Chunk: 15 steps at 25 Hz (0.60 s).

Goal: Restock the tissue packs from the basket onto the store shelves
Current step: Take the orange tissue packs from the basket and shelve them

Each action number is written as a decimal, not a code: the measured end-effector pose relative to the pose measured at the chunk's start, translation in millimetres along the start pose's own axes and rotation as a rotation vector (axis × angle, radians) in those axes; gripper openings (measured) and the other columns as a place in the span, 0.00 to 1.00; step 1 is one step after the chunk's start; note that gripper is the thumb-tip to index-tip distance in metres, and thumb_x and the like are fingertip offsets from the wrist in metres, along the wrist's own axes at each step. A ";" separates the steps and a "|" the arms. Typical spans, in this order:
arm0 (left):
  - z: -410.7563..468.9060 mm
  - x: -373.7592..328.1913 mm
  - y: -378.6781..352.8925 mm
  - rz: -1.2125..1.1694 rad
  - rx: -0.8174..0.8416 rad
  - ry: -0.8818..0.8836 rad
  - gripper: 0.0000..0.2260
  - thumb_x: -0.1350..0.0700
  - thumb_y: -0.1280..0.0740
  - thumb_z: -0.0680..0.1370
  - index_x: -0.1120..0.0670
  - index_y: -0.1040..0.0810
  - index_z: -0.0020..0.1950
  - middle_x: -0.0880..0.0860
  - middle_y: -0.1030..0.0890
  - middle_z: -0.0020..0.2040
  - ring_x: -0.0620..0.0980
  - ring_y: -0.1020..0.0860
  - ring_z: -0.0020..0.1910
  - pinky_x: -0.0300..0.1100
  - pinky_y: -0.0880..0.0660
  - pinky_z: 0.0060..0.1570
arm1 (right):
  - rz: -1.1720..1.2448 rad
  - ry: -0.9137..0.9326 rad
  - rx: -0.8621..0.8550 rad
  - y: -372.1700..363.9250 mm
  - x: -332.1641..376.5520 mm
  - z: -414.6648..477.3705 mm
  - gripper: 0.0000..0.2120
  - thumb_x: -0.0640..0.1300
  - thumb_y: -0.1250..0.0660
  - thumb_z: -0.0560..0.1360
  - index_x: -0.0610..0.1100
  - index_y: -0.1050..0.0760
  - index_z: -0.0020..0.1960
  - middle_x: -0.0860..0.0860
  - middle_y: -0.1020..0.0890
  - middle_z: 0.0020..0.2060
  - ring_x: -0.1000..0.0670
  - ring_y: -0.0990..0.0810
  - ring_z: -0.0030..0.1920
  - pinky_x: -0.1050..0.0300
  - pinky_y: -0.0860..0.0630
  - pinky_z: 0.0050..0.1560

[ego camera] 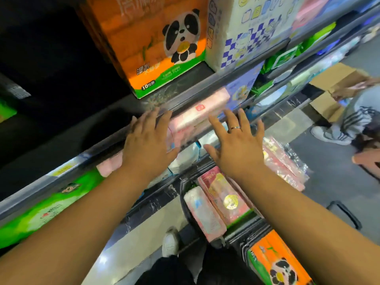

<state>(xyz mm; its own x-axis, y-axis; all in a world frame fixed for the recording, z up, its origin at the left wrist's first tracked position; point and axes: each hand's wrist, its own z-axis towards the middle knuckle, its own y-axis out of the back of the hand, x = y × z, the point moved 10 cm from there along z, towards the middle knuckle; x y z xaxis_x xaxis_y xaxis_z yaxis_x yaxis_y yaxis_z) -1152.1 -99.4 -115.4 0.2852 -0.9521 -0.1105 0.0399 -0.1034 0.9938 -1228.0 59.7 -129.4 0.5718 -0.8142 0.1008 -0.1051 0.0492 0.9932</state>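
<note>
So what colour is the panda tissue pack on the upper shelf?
The panda tissue pack is orange with a green bottom band; head view.

Low on the orange, panda-printed plastic tissue pack (144, 48) standing on the dark upper shelf (191, 78): "10包装" in a black oval, with white "湿水" just above. Large pale characters across its top, too blurred to read.

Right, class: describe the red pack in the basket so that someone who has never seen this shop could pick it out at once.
Look below the shelves to the dark basket on the floor. In it lie a pale pink pack and, to its right, the red pack. Only the red one bears a round gold seal.
</note>
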 end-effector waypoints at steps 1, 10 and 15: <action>-8.8 -9.9 -5.0 0.005 0.032 -0.051 0.37 0.39 0.33 0.73 0.53 0.42 0.77 0.60 0.42 0.77 0.62 0.43 0.75 0.58 0.51 0.74 | 0.003 -0.063 0.027 -6.3 -7.6 -21.8 0.32 0.64 0.44 0.78 0.57 0.48 0.78 0.47 0.46 0.78 0.41 0.52 0.78 0.31 0.54 0.71; -110.6 -124.4 -53.7 -0.051 0.253 -0.521 0.37 0.39 0.34 0.70 0.56 0.34 0.74 0.63 0.32 0.71 0.65 0.35 0.70 0.63 0.41 0.70 | 0.051 -0.628 0.155 -46.2 -64.8 -240.1 0.35 0.67 0.44 0.76 0.57 0.50 0.78 0.48 0.46 0.79 0.41 0.51 0.78 0.31 0.53 0.71; -167.9 -205.8 -80.1 -0.023 0.325 -0.780 0.37 0.37 0.37 0.69 0.57 0.33 0.73 0.64 0.30 0.69 0.66 0.32 0.68 0.64 0.35 0.66 | 0.110 -0.867 0.195 -66.1 -94.5 -350.3 0.35 0.67 0.43 0.75 0.59 0.50 0.78 0.49 0.47 0.78 0.43 0.52 0.78 0.32 0.53 0.72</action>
<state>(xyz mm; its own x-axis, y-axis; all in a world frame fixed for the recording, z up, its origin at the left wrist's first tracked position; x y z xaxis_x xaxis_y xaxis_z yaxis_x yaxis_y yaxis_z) -1053.2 153.1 -173.7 -0.4602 -0.8621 -0.2122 -0.2740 -0.0895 0.9576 -990.1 336.0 -184.5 -0.2576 -0.9655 0.0376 -0.3042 0.1180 0.9453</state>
